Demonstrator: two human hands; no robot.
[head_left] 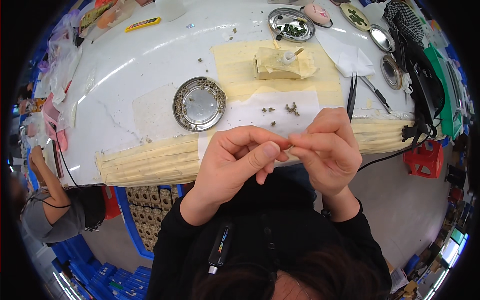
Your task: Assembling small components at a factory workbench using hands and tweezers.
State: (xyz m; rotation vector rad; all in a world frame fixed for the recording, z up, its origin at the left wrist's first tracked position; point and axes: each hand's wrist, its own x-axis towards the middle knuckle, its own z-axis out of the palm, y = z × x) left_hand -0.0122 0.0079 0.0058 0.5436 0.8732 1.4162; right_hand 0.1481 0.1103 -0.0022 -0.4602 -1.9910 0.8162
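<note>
A tiny piece [290,148] is pinched in the fingers of the right hand [331,150]; the left hand [240,159] curls close at nine o'clock, its grip unclear. On the tabletop [150,60], small metallic parts [292,108] lie at twelve, black tweezers [352,97] at two, a round dish [201,104] at ten.

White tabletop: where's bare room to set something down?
The widest bare patch of white tabletop lies between the long yellow rectangular pack and round silver metal dish. A smaller one, with specks, runs from that pack toward the round silver plate of green bits. It's crowded rightward, around black tweezers.
</note>
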